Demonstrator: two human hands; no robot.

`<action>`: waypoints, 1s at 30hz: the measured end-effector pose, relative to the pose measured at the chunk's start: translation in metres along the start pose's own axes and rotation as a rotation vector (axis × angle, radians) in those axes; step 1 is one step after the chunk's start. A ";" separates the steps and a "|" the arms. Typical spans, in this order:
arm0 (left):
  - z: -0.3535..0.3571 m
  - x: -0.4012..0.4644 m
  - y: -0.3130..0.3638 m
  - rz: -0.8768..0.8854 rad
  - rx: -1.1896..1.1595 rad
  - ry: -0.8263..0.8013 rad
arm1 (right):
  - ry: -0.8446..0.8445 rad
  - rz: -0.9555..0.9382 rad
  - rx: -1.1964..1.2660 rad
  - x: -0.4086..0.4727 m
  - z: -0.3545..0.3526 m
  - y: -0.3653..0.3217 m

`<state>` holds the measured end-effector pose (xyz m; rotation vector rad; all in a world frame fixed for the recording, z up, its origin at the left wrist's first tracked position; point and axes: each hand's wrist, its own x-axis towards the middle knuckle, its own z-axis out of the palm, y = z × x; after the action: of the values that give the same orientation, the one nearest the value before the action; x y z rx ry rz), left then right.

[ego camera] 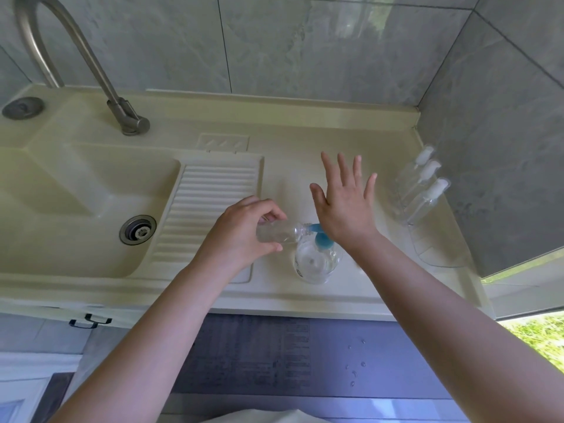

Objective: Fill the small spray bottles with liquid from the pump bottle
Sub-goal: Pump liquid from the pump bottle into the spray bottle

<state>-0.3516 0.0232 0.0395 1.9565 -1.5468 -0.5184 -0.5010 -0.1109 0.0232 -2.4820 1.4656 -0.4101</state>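
Holding a small spray bottle [276, 232] sideways in my left hand [244, 232], mouth at the blue spout of the pump bottle [317, 257] on the surface; my right hand [343, 203], fingers spread flat, presses the pump head (capped bottles [422, 187] wait right).

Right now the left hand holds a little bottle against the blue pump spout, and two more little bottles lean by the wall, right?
Nearly. The head view shows three capped spray bottles by the wall, not two. The left hand does hold a small bottle to the blue pump spout.
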 end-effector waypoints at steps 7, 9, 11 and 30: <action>0.001 0.001 -0.001 -0.014 0.006 -0.003 | -0.186 0.092 0.155 -0.009 0.009 -0.003; 0.002 0.000 -0.001 -0.011 0.009 -0.005 | -0.169 0.061 0.100 -0.006 0.007 -0.003; 0.001 0.000 0.000 -0.007 0.008 -0.007 | -0.148 0.059 0.092 0.000 0.001 -0.002; 0.002 0.001 -0.001 0.018 0.008 -0.003 | -0.089 -0.071 0.136 0.005 0.000 0.002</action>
<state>-0.3517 0.0215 0.0376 1.9470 -1.5690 -0.5089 -0.5002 -0.1165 0.0231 -2.4172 1.2744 -0.3933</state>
